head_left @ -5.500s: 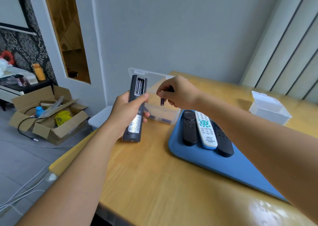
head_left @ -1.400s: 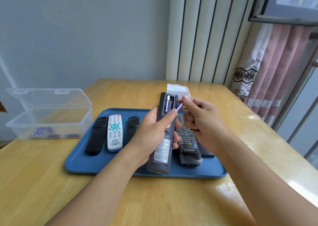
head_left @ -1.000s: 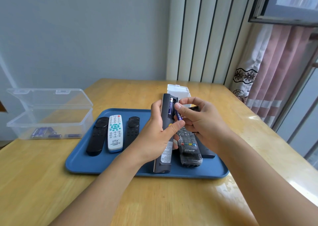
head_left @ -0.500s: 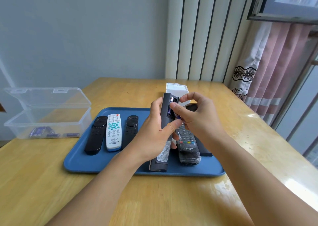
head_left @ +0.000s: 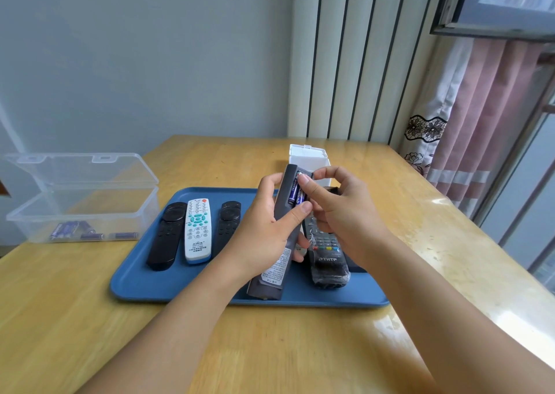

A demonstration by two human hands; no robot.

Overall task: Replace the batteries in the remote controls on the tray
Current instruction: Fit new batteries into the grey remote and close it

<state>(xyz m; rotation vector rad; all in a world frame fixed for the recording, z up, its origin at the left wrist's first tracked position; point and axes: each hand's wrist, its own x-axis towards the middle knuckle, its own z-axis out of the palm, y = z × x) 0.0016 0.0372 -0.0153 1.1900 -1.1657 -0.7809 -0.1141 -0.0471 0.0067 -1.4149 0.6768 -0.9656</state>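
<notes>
Head camera, looking down at the hands: the left hand (head_left: pixel 264 231) grips a long dark grey remote control (head_left: pixel 274 255) back side up, fingers wrapped round its body and the thumb lying across the front edge just below the open battery bay. Two blue-and-purple batteries (head_left: pixel 295 194) lie side by side in that bay. The right hand (head_left: pixel 339 213) has its thumb pressed on the nearer battery and its forefinger curled over the top end of the remote, pinching the battery into its seat. The remote's lower end hangs above the near rim of a blue rectangular plastic tray (head_left: pixel 144 285).

On the tray, left of the hands, lie a black slim remote (head_left: pixel 166 237), a white remote with teal buttons (head_left: pixel 197 231) and a second black remote (head_left: pixel 226 224), side by side. Under the right hand lies a black remote in clear wrap (head_left: pixel 329 261).

Just behind the held remote stands a small white plastic box (head_left: pixel 307 156). To the left of the tray sits a clear plastic box with its lid up (head_left: pixel 81 195), loose batteries (head_left: pixel 78 233) lying on its bottom. All rest on a yellow wooden table (head_left: pixel 270 348).
</notes>
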